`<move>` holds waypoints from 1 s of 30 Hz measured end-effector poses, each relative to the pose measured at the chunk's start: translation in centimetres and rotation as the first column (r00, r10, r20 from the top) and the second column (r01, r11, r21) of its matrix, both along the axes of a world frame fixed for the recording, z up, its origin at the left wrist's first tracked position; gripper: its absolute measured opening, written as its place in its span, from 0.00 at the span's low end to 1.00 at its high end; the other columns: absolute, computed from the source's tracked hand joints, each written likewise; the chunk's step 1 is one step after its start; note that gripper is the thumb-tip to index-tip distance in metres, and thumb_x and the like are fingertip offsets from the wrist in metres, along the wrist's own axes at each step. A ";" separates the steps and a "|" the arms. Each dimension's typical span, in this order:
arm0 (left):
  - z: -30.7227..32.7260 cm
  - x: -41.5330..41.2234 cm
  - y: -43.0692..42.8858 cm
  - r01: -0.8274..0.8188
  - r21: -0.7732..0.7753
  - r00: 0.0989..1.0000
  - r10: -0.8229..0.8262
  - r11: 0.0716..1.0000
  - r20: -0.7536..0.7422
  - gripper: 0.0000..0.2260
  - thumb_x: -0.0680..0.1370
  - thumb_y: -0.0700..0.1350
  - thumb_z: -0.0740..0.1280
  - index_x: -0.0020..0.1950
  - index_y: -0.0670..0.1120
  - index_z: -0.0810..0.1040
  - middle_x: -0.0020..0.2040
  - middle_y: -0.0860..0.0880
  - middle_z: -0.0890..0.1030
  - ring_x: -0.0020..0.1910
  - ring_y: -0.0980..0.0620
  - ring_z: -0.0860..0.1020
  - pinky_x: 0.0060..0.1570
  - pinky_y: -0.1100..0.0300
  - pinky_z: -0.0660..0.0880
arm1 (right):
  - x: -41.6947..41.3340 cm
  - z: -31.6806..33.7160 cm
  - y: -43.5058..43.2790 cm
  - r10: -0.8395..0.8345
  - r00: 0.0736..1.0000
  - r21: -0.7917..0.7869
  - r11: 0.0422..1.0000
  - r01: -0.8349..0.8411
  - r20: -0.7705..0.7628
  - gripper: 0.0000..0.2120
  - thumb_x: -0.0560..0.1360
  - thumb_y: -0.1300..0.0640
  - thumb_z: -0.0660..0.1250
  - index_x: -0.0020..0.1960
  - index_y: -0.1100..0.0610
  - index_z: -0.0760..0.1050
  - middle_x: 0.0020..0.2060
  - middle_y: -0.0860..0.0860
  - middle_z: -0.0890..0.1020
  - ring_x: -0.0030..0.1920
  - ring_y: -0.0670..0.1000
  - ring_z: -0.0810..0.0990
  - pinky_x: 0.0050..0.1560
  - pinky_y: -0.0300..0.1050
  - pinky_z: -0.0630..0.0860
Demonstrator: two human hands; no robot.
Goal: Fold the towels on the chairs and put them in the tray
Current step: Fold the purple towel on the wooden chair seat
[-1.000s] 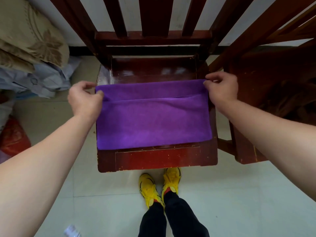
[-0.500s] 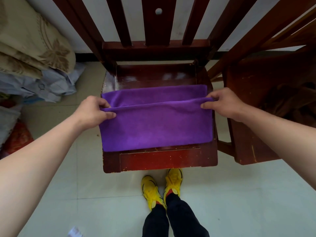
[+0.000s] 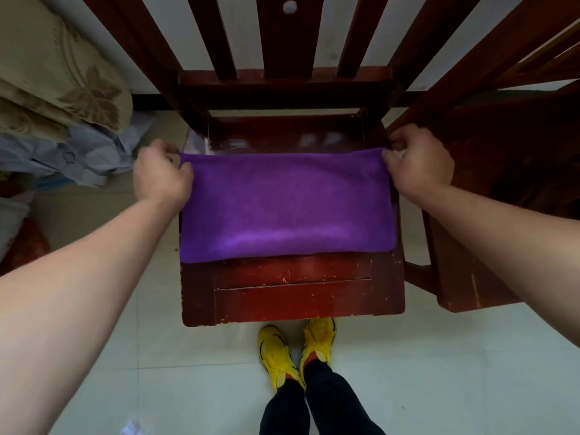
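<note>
One purple towel (image 3: 287, 208) lies folded flat on the wooden chair seat (image 3: 292, 296), its long axis running left to right. The left hand (image 3: 161, 180) pinches its far left corner and the right hand (image 3: 417, 164) its far right corner, fingers (image 3: 168, 149) curled onto the cloth, each hand equally near its own end.

Chair back slats (image 3: 288, 42) block beyond seat (image 3: 292, 293); second chair (image 3: 502, 152) crowds right; floor (image 3: 188, 372) open left, front.
</note>
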State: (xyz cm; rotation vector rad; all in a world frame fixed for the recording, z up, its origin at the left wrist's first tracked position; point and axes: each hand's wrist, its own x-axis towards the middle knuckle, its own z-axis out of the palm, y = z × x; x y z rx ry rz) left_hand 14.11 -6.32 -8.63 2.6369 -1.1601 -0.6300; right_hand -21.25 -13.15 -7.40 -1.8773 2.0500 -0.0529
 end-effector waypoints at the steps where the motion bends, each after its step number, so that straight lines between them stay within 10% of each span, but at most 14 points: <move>1: 0.2 -0.7 0.7 0.137 -0.039 0.986 -0.133 0.990 0.105 0.14 0.75 0.43 0.67 0.59 0.43 0.76 0.57 0.39 0.76 0.57 0.39 0.74 0.55 0.47 0.74 | 0.4 0.1 0.6 0.074 0.997 -0.076 0.994 -0.073 0.023 0.13 0.77 0.53 0.65 0.61 0.53 0.75 0.55 0.53 0.78 0.55 0.55 0.77 0.48 0.45 0.71; 6: -0.5 -4.5 4.9 0.700 -0.025 0.684 -0.659 0.714 0.312 0.18 0.75 0.47 0.67 0.63 0.45 0.76 0.68 0.36 0.70 0.66 0.35 0.68 0.59 0.44 0.67 | 3.3 -1.4 4.8 0.521 0.848 -0.060 0.853 -0.518 0.091 0.20 0.77 0.51 0.65 0.68 0.55 0.73 0.65 0.58 0.73 0.67 0.60 0.70 0.61 0.57 0.73; 13: -3.0 -2.4 7.4 0.578 0.283 0.762 -0.631 0.765 0.147 0.37 0.76 0.69 0.46 0.79 0.49 0.48 0.79 0.42 0.48 0.78 0.40 0.46 0.73 0.43 0.53 | -1.2 -3.6 4.7 0.545 0.821 0.246 0.830 -0.501 -0.168 0.33 0.80 0.38 0.46 0.80 0.51 0.43 0.79 0.53 0.42 0.79 0.53 0.41 0.76 0.59 0.50; 17: -1.1 -4.3 7.6 0.560 0.172 0.790 -0.585 0.811 0.186 0.28 0.78 0.57 0.60 0.74 0.44 0.64 0.76 0.36 0.57 0.75 0.35 0.57 0.70 0.43 0.59 | 0.7 -1.8 5.5 0.407 0.899 0.067 0.913 -0.402 -0.159 0.27 0.81 0.47 0.56 0.77 0.56 0.59 0.77 0.59 0.58 0.76 0.60 0.56 0.70 0.61 0.61; 21: -0.5 -7.4 10.8 0.691 -0.043 0.720 -0.681 0.722 0.131 0.09 0.71 0.44 0.64 0.49 0.44 0.79 0.49 0.42 0.76 0.47 0.38 0.75 0.44 0.47 0.74 | 3.3 -0.9 10.9 0.602 0.769 -0.124 0.798 -0.590 0.215 0.11 0.76 0.57 0.66 0.57 0.56 0.78 0.50 0.53 0.78 0.49 0.56 0.77 0.41 0.51 0.77; 25: -1.3 -6.1 13.6 0.470 -0.039 0.878 -0.472 0.882 -0.081 0.04 0.74 0.42 0.70 0.47 0.46 0.79 0.40 0.48 0.72 0.43 0.43 0.74 0.42 0.52 0.72 | 1.6 -2.4 12.9 0.000 0.863 0.294 0.940 -0.172 0.506 0.05 0.76 0.60 0.70 0.43 0.52 0.79 0.37 0.49 0.81 0.33 0.43 0.79 0.38 0.39 0.75; 30: -1.0 -4.0 13.9 0.342 -0.016 0.928 -0.340 0.940 -0.149 0.05 0.73 0.41 0.71 0.48 0.45 0.80 0.39 0.48 0.72 0.41 0.46 0.72 0.44 0.51 0.73 | -2.2 -1.6 10.7 -0.320 0.886 0.487 0.864 0.128 0.335 0.08 0.74 0.57 0.72 0.37 0.55 0.78 0.34 0.56 0.83 0.29 0.48 0.81 0.34 0.40 0.75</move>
